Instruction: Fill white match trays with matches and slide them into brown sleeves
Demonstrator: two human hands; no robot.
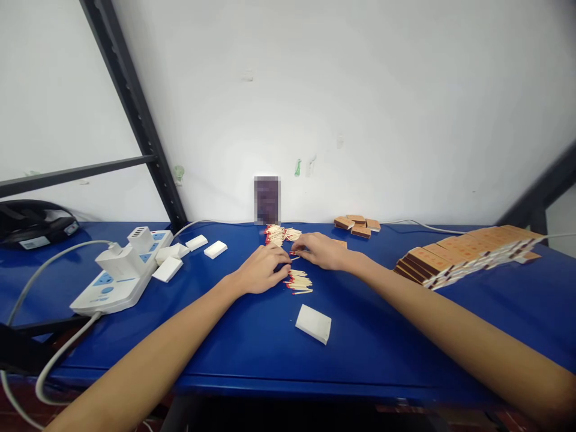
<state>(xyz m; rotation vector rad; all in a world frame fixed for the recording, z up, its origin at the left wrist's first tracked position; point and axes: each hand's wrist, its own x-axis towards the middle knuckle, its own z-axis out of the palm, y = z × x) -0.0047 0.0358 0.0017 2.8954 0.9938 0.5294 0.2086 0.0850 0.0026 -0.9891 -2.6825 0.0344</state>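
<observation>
My left hand (265, 270) is bent over the blue tabletop, fingers curled and thumb close to them; what lies under its fingertips is hidden. Facing it, my right hand (318, 251) pinches at a few red-tipped matches (292, 253). Just below both hands lies a loose row of matches (300, 281), red heads to the left. A larger heap of matches (276, 234) sits beyond the fingertips, near the wall. Closer to me rests a white matchbox tray (314, 324). Part of an orange-brown matchbox (341, 243) shows behind my right wrist.
Stacked matchboxes (468, 252) extend along the right side, with several more boxes (357, 224) by the wall. At left are a power strip (121, 279) with cables and several white trays (216, 249). A black headset (36, 225) lies far left, beside a dark metal frame (139, 114).
</observation>
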